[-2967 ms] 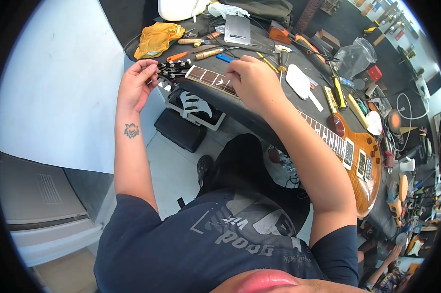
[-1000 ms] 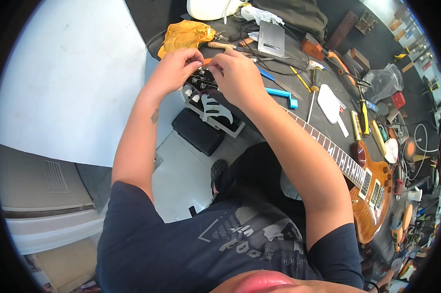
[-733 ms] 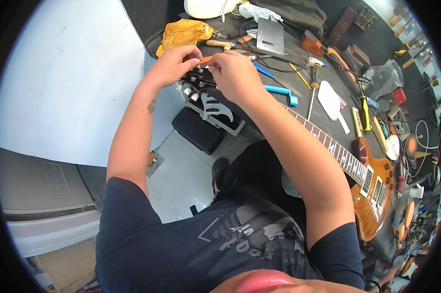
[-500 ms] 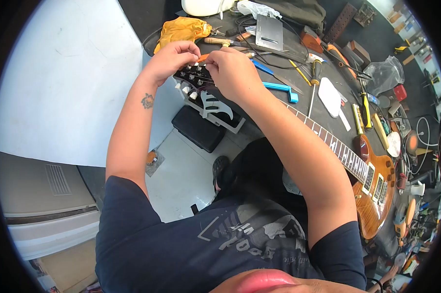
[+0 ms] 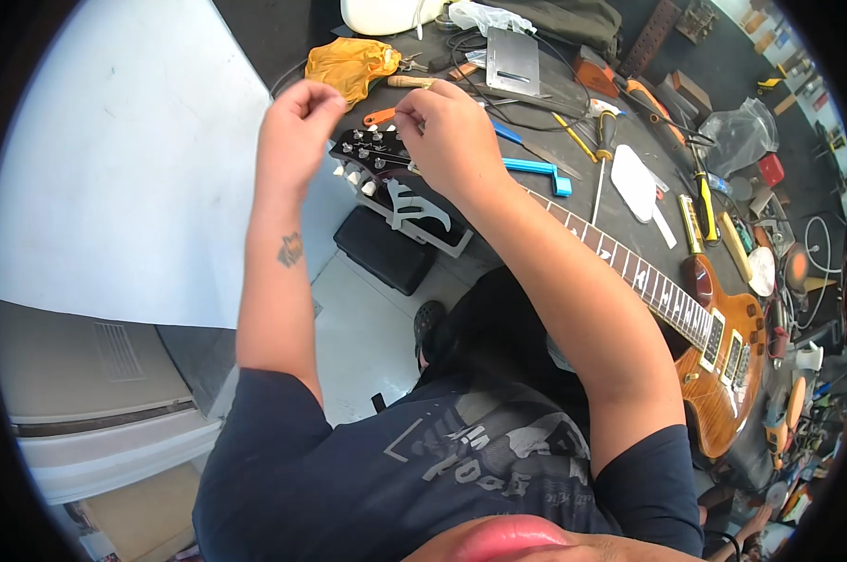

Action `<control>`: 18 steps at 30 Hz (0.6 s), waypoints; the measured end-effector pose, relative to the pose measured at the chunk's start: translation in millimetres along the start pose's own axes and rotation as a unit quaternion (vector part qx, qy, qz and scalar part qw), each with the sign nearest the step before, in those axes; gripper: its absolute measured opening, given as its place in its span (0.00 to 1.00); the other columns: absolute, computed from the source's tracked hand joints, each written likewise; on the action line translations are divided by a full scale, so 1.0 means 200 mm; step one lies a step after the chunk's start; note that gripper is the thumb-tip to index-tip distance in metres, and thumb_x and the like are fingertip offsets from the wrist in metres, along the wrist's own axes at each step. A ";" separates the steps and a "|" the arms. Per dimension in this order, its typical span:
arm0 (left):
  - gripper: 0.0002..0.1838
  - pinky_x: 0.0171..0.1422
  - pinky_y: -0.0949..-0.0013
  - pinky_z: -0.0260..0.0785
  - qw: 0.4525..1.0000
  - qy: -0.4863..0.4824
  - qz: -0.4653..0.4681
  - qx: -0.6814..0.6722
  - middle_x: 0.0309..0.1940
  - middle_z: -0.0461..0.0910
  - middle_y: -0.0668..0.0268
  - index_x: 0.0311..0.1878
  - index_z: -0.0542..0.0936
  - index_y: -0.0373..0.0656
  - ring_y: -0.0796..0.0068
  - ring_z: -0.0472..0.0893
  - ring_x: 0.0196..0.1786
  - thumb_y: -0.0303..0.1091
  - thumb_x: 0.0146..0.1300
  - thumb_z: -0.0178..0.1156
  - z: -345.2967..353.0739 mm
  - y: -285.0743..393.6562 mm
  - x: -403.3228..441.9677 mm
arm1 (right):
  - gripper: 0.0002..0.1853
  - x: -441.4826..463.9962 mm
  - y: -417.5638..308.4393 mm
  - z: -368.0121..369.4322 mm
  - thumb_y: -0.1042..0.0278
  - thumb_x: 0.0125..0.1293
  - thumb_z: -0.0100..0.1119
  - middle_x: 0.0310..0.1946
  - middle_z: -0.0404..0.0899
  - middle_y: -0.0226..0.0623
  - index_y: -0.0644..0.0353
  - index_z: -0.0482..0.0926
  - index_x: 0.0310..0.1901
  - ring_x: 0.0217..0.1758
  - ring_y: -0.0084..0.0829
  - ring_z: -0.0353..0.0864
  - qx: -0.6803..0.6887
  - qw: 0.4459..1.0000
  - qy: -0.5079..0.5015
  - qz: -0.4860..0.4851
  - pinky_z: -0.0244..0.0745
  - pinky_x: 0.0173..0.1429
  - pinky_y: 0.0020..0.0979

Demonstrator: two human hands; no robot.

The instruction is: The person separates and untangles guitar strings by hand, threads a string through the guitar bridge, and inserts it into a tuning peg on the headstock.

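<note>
An electric guitar (image 5: 728, 384) with an amber body lies across the bench, its neck passing under my right forearm. At its black headstock (image 5: 367, 148), tuning posts and white pegs show. My right hand (image 5: 450, 136) is over the nut end of the neck, thumb and fingers pinched; what they hold, if anything, is too thin to see. Off the headstock's far left end, my left hand (image 5: 297, 126) is raised with thumb and forefinger pinched together, its contents also not visible. An orange-handled tool (image 5: 379, 117) lies just behind the headstock. A light blue string winder (image 5: 541, 169) lies beside the neck.
Behind the hands are a yellow cloth (image 5: 353, 67), a metal plate (image 5: 513, 62) and cables. A screwdriver (image 5: 604, 155), a white flat piece (image 5: 632, 183) and several tools lie behind the neck. A large white panel (image 5: 114, 159) stands at left. A black case (image 5: 386, 249) is on the floor.
My left hand has moved left, off the headstock and away from my right hand, uncovering the tuning posts and the orange handle. My right hand stays near the nut, still pinched.
</note>
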State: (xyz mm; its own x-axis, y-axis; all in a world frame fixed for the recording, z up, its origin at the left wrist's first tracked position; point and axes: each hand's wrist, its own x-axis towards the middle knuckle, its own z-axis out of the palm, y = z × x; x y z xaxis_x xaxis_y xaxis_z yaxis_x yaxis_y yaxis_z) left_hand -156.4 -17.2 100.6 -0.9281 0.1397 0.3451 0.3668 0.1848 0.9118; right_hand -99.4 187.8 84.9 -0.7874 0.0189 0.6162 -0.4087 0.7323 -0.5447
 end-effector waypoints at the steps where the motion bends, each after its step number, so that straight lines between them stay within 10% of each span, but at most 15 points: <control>1: 0.07 0.50 0.74 0.73 0.998 -0.011 -0.007 0.059 0.40 0.87 0.72 0.47 0.87 0.37 0.86 0.80 0.45 0.31 0.77 0.68 0.02 0.02 -0.04 | 0.04 0.00 0.00 0.00 0.69 0.70 0.69 0.40 0.85 0.43 0.59 0.88 0.40 0.48 0.50 0.88 0.000 1.000 0.007 -0.002 0.85 0.52 0.49; 7: 0.10 0.47 0.75 0.72 0.991 -0.016 -0.132 -0.024 0.34 0.85 0.73 0.46 0.89 0.35 0.86 0.79 0.38 0.35 0.77 0.70 0.09 0.01 -0.07 | 0.03 -0.02 -0.01 0.01 0.71 0.67 0.70 0.38 0.83 0.42 0.59 0.86 0.37 0.43 0.49 0.88 -0.017 0.997 0.052 -0.051 0.84 0.48 0.48; 13: 0.12 0.38 0.71 0.70 0.992 -0.005 -0.050 0.117 0.27 0.84 0.69 0.42 0.90 0.36 0.83 0.77 0.30 0.38 0.73 0.73 0.15 0.10 -0.10 | 0.03 -0.04 -0.01 0.02 0.74 0.61 0.68 0.37 0.81 0.40 0.60 0.83 0.36 0.39 0.46 0.86 -0.074 0.984 0.087 -0.138 0.83 0.45 0.47; 18: 0.11 0.44 0.59 0.76 0.961 -0.056 0.026 0.269 0.33 0.88 0.56 0.43 0.87 0.34 0.62 0.86 0.36 0.35 0.74 0.69 0.14 0.17 -0.11 | 0.03 -0.04 0.01 0.02 0.73 0.61 0.67 0.36 0.80 0.39 0.59 0.83 0.35 0.38 0.46 0.85 -0.074 0.978 0.098 -0.171 0.81 0.46 0.45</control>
State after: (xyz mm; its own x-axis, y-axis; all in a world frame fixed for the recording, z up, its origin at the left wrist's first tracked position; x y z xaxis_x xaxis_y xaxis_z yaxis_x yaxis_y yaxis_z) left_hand -121.6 12.3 117.7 -0.9058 0.2606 0.3342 0.4208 0.6467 0.6362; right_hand -96.2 185.2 77.2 -0.5068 -0.1241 0.8531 -0.5498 0.8087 -0.2090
